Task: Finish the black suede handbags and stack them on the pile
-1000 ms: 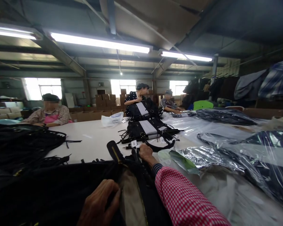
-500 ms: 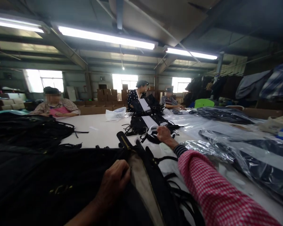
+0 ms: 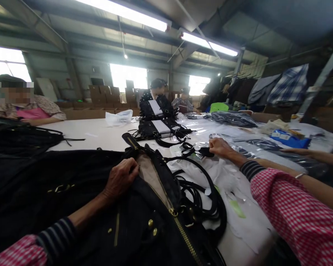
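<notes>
A large black bag (image 3: 91, 207) with gold fittings lies in front of me, its gold zipper (image 3: 183, 232) partly open over a beige lining (image 3: 151, 171). My left hand (image 3: 122, 175) is closed on the fabric edge beside this opening. Farther off to the right, my right hand (image 3: 220, 147) is stretched out over the table, fingers wrapped around a black strap-like piece (image 3: 206, 152). Black round handles (image 3: 211, 188) and cords lie in loops at the bag's right side, between it and my right arm.
More black bags with white paper (image 3: 161, 126) stand ahead on the white table (image 3: 91, 135). Plastic-wrapped goods (image 3: 233, 119) and a blue packet (image 3: 290, 138) lie to the right. A co-worker's arms (image 3: 319, 181) reach in from the right; other people sit across the table.
My right hand has moved right, away from the farther bags, with the black piece in it. My left hand stays at the opening. The view has swung right and down; a co-worker's arms now show.
</notes>
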Demonstrator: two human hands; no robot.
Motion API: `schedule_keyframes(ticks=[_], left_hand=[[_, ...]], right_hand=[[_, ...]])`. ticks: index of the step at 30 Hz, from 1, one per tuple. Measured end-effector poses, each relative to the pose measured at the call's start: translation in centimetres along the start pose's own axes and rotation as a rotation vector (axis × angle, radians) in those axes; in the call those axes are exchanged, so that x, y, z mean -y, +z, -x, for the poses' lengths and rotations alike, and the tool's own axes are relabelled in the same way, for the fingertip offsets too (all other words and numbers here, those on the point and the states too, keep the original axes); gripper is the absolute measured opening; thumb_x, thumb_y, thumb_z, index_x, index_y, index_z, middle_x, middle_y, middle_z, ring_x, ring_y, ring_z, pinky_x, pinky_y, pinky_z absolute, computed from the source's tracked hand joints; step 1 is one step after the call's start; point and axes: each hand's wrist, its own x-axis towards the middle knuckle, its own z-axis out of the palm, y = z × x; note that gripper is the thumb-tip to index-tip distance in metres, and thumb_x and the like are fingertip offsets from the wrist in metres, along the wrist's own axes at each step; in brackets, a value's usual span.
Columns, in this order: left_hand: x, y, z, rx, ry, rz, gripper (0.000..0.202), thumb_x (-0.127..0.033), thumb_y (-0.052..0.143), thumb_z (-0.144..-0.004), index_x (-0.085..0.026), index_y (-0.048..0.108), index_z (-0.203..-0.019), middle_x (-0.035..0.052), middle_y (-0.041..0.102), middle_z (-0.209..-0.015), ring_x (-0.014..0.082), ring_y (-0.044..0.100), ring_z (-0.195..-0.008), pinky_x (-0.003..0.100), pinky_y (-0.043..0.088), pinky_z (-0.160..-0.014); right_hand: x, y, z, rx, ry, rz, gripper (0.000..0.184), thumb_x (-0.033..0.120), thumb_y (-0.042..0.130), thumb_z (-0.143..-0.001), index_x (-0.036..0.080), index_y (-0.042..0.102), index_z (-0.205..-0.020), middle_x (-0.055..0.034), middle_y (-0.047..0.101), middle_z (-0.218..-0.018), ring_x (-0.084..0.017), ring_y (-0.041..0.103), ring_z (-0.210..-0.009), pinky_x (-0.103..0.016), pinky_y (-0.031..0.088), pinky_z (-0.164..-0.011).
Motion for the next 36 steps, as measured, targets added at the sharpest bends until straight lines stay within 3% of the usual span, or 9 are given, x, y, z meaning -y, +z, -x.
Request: schedule_keyframes(ticks=[6,11,14,21,28,36], left_hand=[[0.0,0.1,0.0,0.0,0.006,-0.009,0.022,-0.034,0.044,-0.093,-0.021,0.055,-0.08,0.0024,0.061,-0.079,0.0197,0.061,-0.077,0.031,0.044,-0.072],[0.0,0.1,0.0,0.012,0.007,-0.022,0.021,-0.033,0.043,-0.094,-0.021,0.054,-0.081,0.0029,0.061,-0.08,0.0198,0.06,-0.077,0.032,0.044,-0.073],[0.1,0.2,0.0,0.007,0.012,-0.032,0.02,-0.032,0.043,-0.095,-0.021,0.053,-0.081,0.0027,0.06,-0.08,0.0198,0.059,-0.077,0.032,0.043,-0.073],[0.0,0.4,0.0,0.02,0.0,-0.028,0.015,-0.025,0.045,-0.093,-0.02,0.05,-0.08,0.0036,0.059,-0.081,0.0202,0.059,-0.08,0.032,0.043,-0.075],[-0.3,0.3,0.0,0.04,-0.003,-0.039,0.013,-0.022,0.044,-0.093,-0.021,0.048,-0.081,0.0036,0.058,-0.083,0.0197,0.058,-0.08,0.032,0.042,-0.076],[0.1,0.4,0.0,-0.014,0.046,-0.025,0.015,-0.025,0.045,-0.093,-0.02,0.05,-0.08,0.0023,0.058,-0.079,0.0192,0.057,-0.077,0.031,0.04,-0.072]], right_hand=[[0.6,0.4,-1.0,-0.094,-0.013,0.009,0.009,0.012,0.061,-0.07,0.015,0.068,-0.073,-0.0058,0.068,-0.076,-0.018,0.059,-0.075,-0.024,0.033,-0.061],[2.3,-1.6,-1.5,-0.255,-0.103,0.053,0.011,0.014,0.055,-0.079,0.015,0.066,-0.081,-0.0092,0.068,-0.086,-0.019,0.057,-0.081,-0.028,0.033,-0.069],[3.5,-2.9,-1.4,-0.362,-0.156,0.055,0.009,0.014,0.055,-0.078,0.015,0.064,-0.077,-0.0089,0.066,-0.082,-0.019,0.054,-0.077,-0.029,0.031,-0.067],[6.5,-4.2,-1.9,-0.447,-0.169,0.098,0.01,0.012,0.055,-0.078,0.016,0.065,-0.078,-0.0109,0.068,-0.085,-0.022,0.057,-0.081,-0.03,0.033,-0.068],[8.1,-4.1,-3.1,-0.21,0.052,0.03,0.013,0.018,0.063,-0.075,0.015,0.072,-0.083,-0.0122,0.074,-0.093,-0.024,0.064,-0.089,-0.029,0.038,-0.067],[5.4,1.0,-1.3,-0.022,0.158,-0.039,0.017,0.013,0.064,-0.069,0.017,0.076,-0.08,-0.0083,0.075,-0.084,-0.022,0.068,-0.082,-0.026,0.04,-0.062]])
